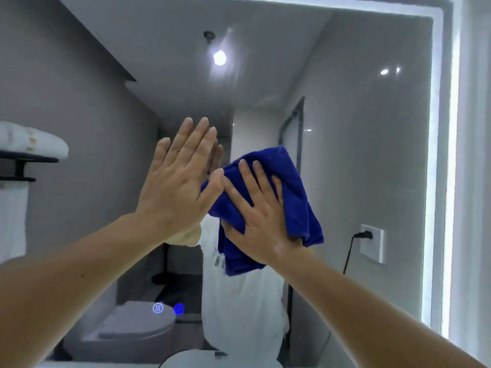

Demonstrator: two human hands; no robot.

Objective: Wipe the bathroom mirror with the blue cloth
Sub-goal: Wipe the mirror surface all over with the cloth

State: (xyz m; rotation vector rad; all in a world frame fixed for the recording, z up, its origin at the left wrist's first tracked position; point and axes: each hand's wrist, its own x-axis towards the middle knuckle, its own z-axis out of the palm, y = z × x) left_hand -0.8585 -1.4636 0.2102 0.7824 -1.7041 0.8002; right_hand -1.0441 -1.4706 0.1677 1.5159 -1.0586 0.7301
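- Bathroom mirror (358, 128): filling nearly the whole view, reflecting grey walls and a lit ceiling lamp (219, 57).
- Folded white towel (32, 140): lying on a black shelf (29, 159) at the far left, seen in the reflection.
- Two round touch icons: glowing low on the glass, one white (158, 308) and one blue (179, 309), just above the reflected toilet (138, 328).
- Left hand (178, 187): lying flat against the glass, fingers straight and close together, holding nothing, thumb tip sitting just beside the upper left edge of the cloth.
- Blue cloth (300, 203): bunched against the middle of the mirror, just right of the left hand, hanging in loose folds below and to the right of the palm covering it.
- Right hand (257, 216): pressing the cloth to the glass with an open palm, fingers straight and slightly spread, not curling round the fabric.
- White wall socket (372, 243): showing in the reflection right of the cloth, carrying a black plug (365, 235) with its cable dropping downward.
- Lit strip (435, 155): running along the mirror's top and right borders.
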